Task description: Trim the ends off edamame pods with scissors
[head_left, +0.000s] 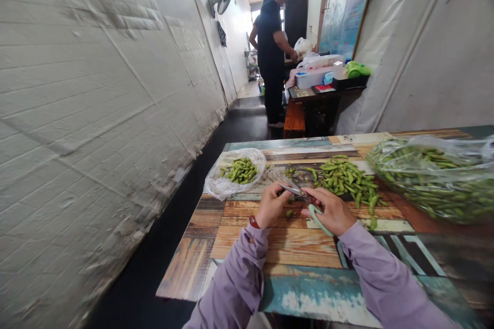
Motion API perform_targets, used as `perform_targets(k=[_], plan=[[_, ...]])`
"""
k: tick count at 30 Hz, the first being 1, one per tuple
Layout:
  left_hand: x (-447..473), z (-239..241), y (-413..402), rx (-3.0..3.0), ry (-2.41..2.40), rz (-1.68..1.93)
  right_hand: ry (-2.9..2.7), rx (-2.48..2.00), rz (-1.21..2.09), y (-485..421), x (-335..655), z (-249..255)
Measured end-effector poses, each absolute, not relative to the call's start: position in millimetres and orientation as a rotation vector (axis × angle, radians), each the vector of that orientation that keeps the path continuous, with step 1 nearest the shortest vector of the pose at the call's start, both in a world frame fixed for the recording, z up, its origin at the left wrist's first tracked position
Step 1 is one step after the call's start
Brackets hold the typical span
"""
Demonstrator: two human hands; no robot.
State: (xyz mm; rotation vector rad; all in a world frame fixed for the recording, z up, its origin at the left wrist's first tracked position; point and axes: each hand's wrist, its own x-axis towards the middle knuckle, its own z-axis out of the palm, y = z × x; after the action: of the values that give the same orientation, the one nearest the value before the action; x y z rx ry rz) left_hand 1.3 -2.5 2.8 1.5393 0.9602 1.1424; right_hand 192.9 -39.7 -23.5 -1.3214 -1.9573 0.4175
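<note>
My right hand [331,211] is closed around a pair of scissors [318,220] with pale green handles. The blades point left, towards my left hand [270,203]. That hand is pinched at the blade tips, and whatever lies between its fingers is too small to make out. Just beyond my right hand is a heap of green soybean pods [343,177] on the table. To the left, a clear plastic bag [214,185] lies open with more pods [241,170] in it. Small trimmed bits [290,171] lie between the heap and this bag.
A large clear bag full of pods [443,180] rests at the right of the wood-patterned table [278,247]. Behind, a person in dark clothes [270,46] stands at another table [309,93] with boxes and bags. A white wall [96,113] runs along the left.
</note>
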Motion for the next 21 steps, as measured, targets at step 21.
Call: perform_targets(k=[21], plan=[[-3.0,15.5,-4.0,1.67,0.873,1.005,-2.024,-1.268,0.441,-37.7,197.2,-32.9]])
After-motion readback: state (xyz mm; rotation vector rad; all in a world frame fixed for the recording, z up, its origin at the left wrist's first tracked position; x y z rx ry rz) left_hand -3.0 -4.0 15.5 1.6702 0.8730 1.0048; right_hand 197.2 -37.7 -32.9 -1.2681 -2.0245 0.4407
